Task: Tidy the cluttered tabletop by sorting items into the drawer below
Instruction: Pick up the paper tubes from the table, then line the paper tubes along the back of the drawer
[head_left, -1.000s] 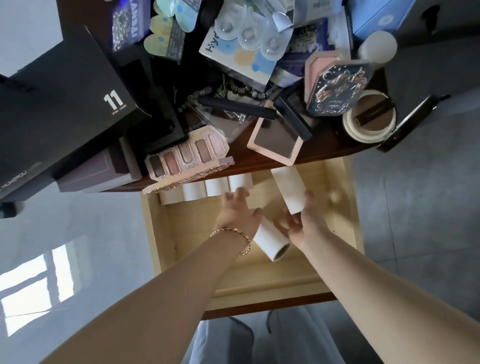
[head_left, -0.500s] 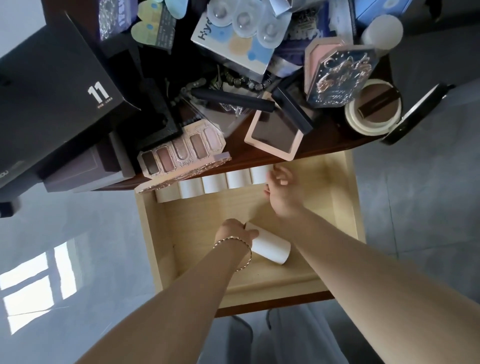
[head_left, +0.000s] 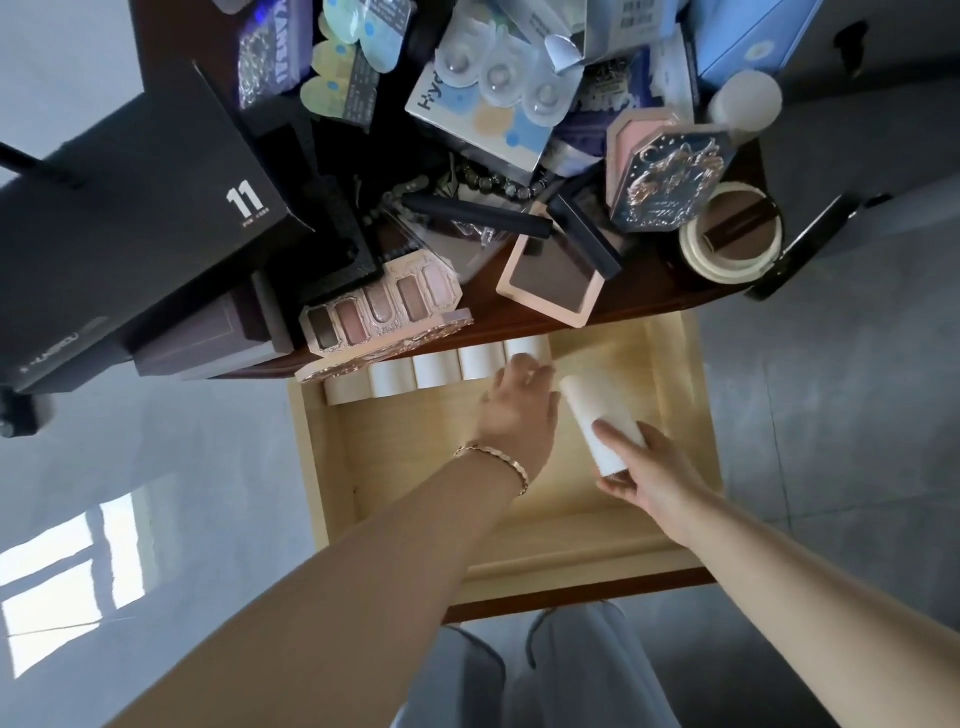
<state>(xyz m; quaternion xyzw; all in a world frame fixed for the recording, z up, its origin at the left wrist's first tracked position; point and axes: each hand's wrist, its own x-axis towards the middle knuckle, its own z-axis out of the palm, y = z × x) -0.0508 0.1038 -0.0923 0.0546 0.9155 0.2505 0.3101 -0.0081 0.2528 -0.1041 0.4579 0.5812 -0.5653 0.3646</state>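
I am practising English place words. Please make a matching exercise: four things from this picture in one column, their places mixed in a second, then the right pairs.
1 loose white roll
2 row of white rolls
3 eyeshadow palette
4 tape ring

A back of the drawer
B right end of the table
C in the right hand
D overhanging the table's front edge

Pairs: 1-C, 2-A, 3-D, 4-B
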